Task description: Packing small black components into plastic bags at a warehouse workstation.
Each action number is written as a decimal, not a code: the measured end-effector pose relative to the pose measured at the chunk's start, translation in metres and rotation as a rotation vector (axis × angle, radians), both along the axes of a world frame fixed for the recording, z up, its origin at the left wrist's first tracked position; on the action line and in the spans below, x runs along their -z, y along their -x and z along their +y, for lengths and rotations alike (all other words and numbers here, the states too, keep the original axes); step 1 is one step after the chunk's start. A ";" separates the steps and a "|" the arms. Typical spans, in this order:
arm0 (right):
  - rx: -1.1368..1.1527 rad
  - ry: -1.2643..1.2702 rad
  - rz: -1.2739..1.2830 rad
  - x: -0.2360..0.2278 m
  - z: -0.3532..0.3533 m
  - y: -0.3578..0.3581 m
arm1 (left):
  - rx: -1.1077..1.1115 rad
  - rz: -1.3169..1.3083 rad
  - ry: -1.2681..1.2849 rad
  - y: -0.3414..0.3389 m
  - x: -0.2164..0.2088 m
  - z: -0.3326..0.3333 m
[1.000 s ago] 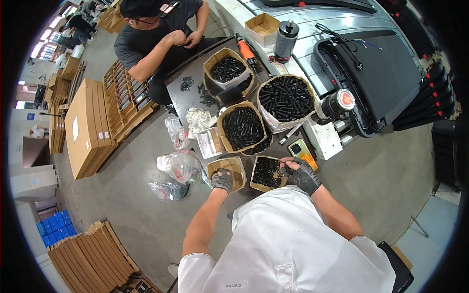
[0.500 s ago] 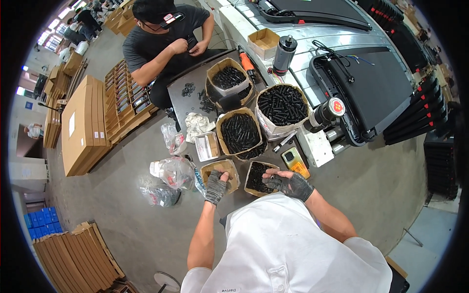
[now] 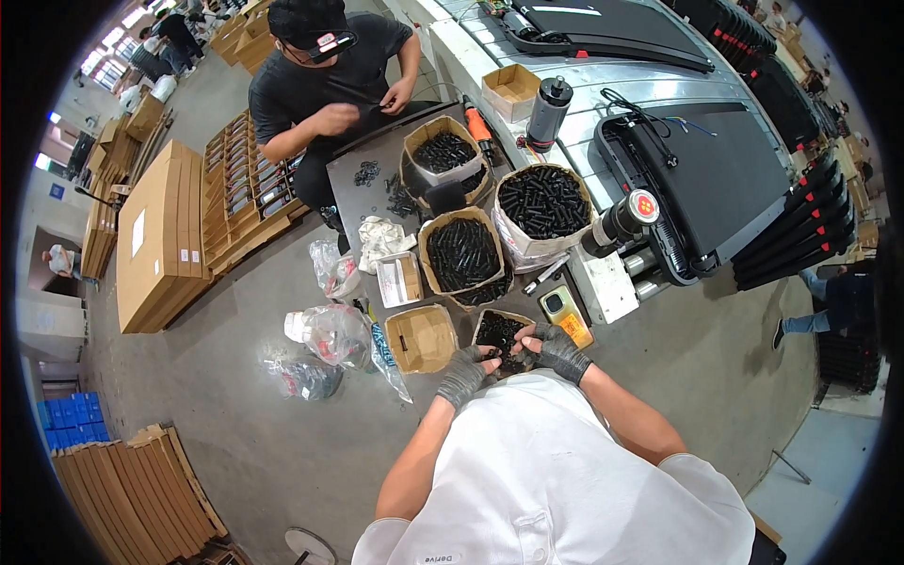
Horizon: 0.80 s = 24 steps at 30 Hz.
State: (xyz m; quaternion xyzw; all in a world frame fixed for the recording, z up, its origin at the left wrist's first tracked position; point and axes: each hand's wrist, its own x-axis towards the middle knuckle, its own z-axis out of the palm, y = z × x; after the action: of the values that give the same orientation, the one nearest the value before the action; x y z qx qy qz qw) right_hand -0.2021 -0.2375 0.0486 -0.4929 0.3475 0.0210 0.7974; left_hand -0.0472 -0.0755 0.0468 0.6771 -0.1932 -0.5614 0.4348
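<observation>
The left hand and right hand, both in dark grey fingerless gloves, work close together over the near edge of a small open brown cardboard box. Small black parts lie inside it. The fingers on each are bent, tips narrowly spaced (whether they pinch anything, I cannot tell). A yellowish phone lies just beside, on the right.
</observation>
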 end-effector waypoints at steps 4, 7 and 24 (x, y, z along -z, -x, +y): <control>-0.145 0.111 -0.070 0.000 0.002 -0.003 | -0.026 -0.184 0.105 0.013 0.003 -0.001; -0.121 0.133 -0.079 -0.008 0.008 -0.007 | -0.082 -0.098 0.158 0.013 0.004 0.000; -0.085 0.185 -0.070 -0.016 0.014 -0.008 | -0.099 -0.181 0.179 0.018 -0.007 -0.003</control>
State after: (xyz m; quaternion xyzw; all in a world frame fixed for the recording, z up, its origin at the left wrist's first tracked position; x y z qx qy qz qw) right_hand -0.1942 -0.2233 0.0644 -0.5792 0.2988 0.0052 0.7585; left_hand -0.0653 -0.0789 0.0540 0.6921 -0.2474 -0.4564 0.5015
